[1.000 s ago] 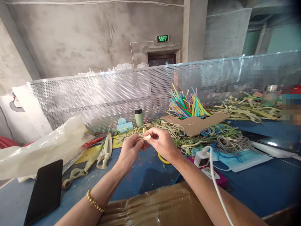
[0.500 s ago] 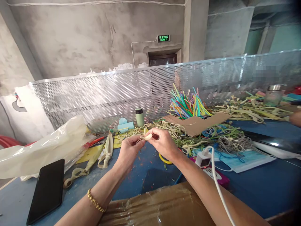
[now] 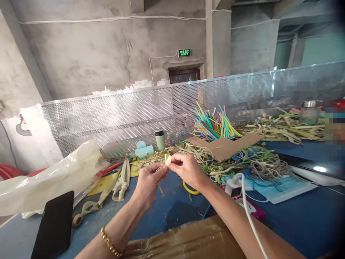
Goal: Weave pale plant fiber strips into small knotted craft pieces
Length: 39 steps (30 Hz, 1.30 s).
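My left hand [image 3: 149,180] and my right hand [image 3: 188,169] meet over the blue table, fingertips close together. Between them is a small folded pale strip [image 3: 168,160], like a piece of dried leaf or husk. Thumb and fingers of my right hand pinch its pale end. My left hand's thumb and index finger close on its lower part, mostly hidden by the fingers. A thin dry fibre hangs below the left fingers. Behind the hands lie scraps of dry strips, and a green flask [image 3: 160,140] stands upright there.
A brown cardboard box [image 3: 185,241] is right in front of me. At left lie a black tablet-like device [image 3: 54,225] and plastic sheeting [image 3: 61,172]. Toward the right are coloured stems [image 3: 215,124], cardboard [image 3: 226,145], tangled cords, a mask [image 3: 285,189] and a charger cable [image 3: 245,201].
The pale strip has turned more upright between my fingers. My hands stay together in almost the same place. The view has tilted up slightly, so the scene sits lower.
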### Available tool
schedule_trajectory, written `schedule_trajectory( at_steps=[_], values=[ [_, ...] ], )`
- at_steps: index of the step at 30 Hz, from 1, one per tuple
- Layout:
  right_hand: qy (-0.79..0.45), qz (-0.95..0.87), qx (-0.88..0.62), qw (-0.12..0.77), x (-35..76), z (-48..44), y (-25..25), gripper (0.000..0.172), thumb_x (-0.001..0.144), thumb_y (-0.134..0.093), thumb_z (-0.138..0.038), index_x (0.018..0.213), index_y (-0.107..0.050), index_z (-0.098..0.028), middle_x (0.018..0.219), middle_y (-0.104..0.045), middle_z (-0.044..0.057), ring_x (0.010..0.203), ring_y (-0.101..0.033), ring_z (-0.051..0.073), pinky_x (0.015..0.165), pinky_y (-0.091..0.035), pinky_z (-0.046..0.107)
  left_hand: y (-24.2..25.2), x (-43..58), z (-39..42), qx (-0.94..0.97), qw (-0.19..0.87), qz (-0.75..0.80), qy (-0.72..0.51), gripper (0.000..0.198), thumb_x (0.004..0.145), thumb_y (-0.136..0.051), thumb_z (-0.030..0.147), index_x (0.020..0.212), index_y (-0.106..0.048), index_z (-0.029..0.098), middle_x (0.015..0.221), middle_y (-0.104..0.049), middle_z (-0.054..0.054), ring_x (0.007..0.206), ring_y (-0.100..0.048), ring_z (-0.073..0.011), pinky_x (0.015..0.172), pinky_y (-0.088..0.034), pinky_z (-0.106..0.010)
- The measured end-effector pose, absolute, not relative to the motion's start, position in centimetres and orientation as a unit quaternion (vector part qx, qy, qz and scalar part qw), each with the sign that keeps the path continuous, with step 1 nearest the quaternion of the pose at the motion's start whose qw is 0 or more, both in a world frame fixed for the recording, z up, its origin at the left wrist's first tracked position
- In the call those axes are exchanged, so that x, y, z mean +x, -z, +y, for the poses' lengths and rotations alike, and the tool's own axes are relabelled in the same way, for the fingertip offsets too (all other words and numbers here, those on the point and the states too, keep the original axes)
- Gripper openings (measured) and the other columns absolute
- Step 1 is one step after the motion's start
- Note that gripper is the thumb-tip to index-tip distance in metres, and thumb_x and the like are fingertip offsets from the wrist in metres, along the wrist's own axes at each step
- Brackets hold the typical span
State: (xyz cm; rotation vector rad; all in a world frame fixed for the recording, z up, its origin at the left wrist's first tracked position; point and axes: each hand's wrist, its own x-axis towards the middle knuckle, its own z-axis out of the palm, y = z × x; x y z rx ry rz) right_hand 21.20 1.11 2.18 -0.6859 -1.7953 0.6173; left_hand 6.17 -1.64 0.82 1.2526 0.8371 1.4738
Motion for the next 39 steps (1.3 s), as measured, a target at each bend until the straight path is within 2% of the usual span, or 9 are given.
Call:
schedule_trajectory(
  at_steps=[6,13,24,31,35,39],
  values=[
    [-0.241,-0.771,-0.306,0.503,21.3,0.6,-2.8,0.017,0.078,-0.06,-0.012,0.062,-0.066,-0.016,0.06,-0.062,-0.002,0.057,-0.052,0.012,0.056,-0.038,0.024,-0.8,6.3,-1.6,0.489,0.525,0.344,-0.606,0.021,0.06,-0.081,0.029,0.062,-0.07,0.011,0.057,-0.059,-0.002,0.057,-0.049,-0.0096,0.058,-0.036,-0.023],
    [-0.171,-0.787,-0.297,0.513,21.4,1.1,-2.6,0.019,0.077,-0.066,-0.012,0.058,-0.066,-0.017,0.061,-0.059,-0.001,0.058,-0.05,0.011,0.058,-0.037,0.025,-0.5,6.1,-1.3,0.459,0.564,0.326,-0.604,0.018,0.062,-0.08,0.024,0.065,-0.07,0.01,0.061,-0.061,-0.003,0.057,-0.051,-0.0092,0.059,-0.038,-0.022],
    [-0.21,-0.806,-0.286,0.475,22.2,1.5,-3.0,0.012,0.079,-0.069,-0.018,0.068,-0.072,-0.015,0.068,-0.064,0.001,0.064,-0.056,0.012,0.059,-0.04,0.024,-1.1,6.1,-1.9,0.438,0.591,0.328,-0.593,0.018,0.061,-0.081,0.023,0.068,-0.07,0.01,0.064,-0.064,-0.004,0.059,-0.056,-0.0097,0.062,-0.042,-0.022],
    [-0.239,-0.773,-0.298,0.507,21.8,1.4,-2.8,0.012,0.076,-0.072,-0.02,0.07,-0.063,-0.016,0.066,-0.063,-0.001,0.062,-0.056,0.011,0.06,-0.043,0.024,-1.6,6.1,-2.2,0.455,0.558,0.337,-0.606,0.018,0.062,-0.079,0.025,0.066,-0.069,0.011,0.063,-0.064,-0.004,0.056,-0.054,-0.009,0.059,-0.041,-0.022],
    [-0.256,-0.767,-0.282,0.516,22.2,1.5,-3.0,0.021,0.081,-0.071,-0.035,0.076,-0.064,-0.016,0.069,-0.064,0.0,0.063,-0.056,0.012,0.06,-0.045,0.024,-1.7,6.2,-2.1,0.462,0.546,0.334,-0.614,0.018,0.063,-0.08,0.026,0.069,-0.071,0.011,0.065,-0.065,-0.004,0.057,-0.054,-0.0087,0.059,-0.041,-0.022],
    [-0.297,-0.773,-0.24,0.506,22.6,1.4,-3.2,0.027,0.087,-0.065,-0.043,0.087,-0.071,-0.016,0.087,-0.068,0.005,0.077,-0.061,0.014,0.072,-0.05,0.028,-1.6,6.3,-2.2,0.47,0.543,0.334,-0.61,0.017,0.064,-0.079,0.026,0.071,-0.072,0.012,0.066,-0.066,-0.004,0.058,-0.054,-0.0089,0.06,-0.041,-0.022]
  ],
)
